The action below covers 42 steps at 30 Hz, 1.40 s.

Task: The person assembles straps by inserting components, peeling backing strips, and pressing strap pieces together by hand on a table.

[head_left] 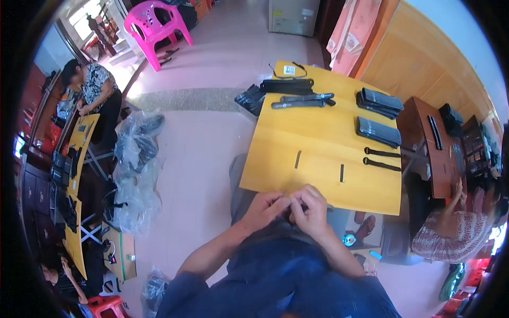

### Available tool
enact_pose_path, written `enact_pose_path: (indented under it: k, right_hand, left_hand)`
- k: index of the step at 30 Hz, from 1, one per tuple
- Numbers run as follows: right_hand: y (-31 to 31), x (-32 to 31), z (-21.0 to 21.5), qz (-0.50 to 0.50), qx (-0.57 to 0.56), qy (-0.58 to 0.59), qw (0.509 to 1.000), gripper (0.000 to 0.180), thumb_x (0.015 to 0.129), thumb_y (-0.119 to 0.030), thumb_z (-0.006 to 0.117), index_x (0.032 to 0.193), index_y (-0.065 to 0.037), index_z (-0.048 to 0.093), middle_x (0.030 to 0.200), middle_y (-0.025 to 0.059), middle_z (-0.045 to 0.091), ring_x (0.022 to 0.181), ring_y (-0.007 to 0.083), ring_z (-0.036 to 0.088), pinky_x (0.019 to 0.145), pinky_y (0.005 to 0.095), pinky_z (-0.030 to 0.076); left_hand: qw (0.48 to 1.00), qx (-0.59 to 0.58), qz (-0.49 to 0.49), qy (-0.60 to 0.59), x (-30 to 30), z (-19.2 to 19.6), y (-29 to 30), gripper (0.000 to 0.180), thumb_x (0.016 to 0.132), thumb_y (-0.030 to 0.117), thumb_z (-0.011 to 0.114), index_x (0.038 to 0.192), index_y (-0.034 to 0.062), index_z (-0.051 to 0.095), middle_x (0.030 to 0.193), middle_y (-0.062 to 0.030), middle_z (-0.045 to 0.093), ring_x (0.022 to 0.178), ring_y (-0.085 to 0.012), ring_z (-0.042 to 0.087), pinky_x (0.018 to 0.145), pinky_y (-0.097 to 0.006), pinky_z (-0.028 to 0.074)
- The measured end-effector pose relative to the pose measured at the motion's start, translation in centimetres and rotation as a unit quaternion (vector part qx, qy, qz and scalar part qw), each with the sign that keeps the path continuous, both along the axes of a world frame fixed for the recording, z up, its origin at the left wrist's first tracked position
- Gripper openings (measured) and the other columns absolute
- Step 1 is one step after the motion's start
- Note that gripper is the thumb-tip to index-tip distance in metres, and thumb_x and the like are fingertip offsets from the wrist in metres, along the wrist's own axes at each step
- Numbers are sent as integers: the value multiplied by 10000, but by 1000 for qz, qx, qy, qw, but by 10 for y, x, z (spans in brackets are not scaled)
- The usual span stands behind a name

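My left hand and my right hand meet just off the near edge of the yellow table. Both are closed, fingertips pinched together; what they hold, if anything, is too small or hidden. On the table ahead lie one short black strip and another short black strip, apart from each other. To their right are a black strap with a looped end and a second looped strap. Beyond these sit two stacks of dark flat bands, a nearer stack and a farther stack.
Longer black bands and a black padded strip lie at the table's far left. Clear plastic bags cover floor to the left. People work at side tables left and right. A pink chair stands far back.
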State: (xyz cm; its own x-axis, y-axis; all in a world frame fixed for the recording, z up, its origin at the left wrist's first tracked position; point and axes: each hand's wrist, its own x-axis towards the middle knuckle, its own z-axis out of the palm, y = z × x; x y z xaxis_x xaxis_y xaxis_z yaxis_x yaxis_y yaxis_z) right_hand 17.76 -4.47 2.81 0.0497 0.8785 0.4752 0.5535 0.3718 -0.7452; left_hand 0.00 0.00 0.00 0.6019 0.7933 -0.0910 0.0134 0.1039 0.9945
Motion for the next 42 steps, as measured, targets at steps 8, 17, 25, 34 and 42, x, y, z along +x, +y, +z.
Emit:
enact_pose_path:
  k: [8, 17, 25, 34, 42]
  right_hand:
    - [-7, 3, 10, 23, 16, 38, 999, 42, 859, 16, 683, 853, -10, 650, 781, 119, 596, 697, 269, 606, 610, 347, 462]
    - [-14, 0, 12, 18, -52, 113, 992, 50, 933, -12, 641, 892, -14, 613, 801, 116, 548, 701, 252, 574, 627, 345, 447]
    - [-22, 10, -2, -59, -66, 152, 984, 38, 976, -43, 609, 954, -12, 607, 846, 148, 563, 765, 306, 593, 669, 388, 475]
    - [-33, 61, 21, 117, -77, -104, 985, 159, 967, -196, 633, 965, -51, 565, 916, 195, 646, 915, 436, 644, 752, 513, 509]
    - [-40, 86, 13, 188, -86, -19, 978, 169, 953, -200, 639, 897, -58, 567, 818, 183, 633, 794, 440, 637, 673, 525, 496]
  left_hand:
    - [1000, -4, 27, -4, 8, 29, -16, 342, 1076, 301, 570, 869, 50, 679, 672, 31, 577, 584, -52, 510, 516, -233, 389]
    - [959, 259, 53, 99, 8, 32, -14, 253, 1025, 212, 608, 921, -8, 678, 685, -89, 645, 604, -167, 617, 568, -314, 473]
    - [953, 278, 62, 101, 28, 25, -20, 246, 1019, 178, 600, 863, -5, 650, 662, -93, 626, 586, -186, 608, 569, -320, 471]
    - [990, 92, -90, 61, 33, 29, -5, 296, 1040, 182, 561, 780, 48, 612, 643, 20, 556, 589, -75, 503, 539, -249, 393]
    - [987, 23, -143, 65, 47, 38, -10, 320, 1056, 178, 563, 758, 59, 571, 630, 13, 534, 594, -90, 493, 564, -261, 402]
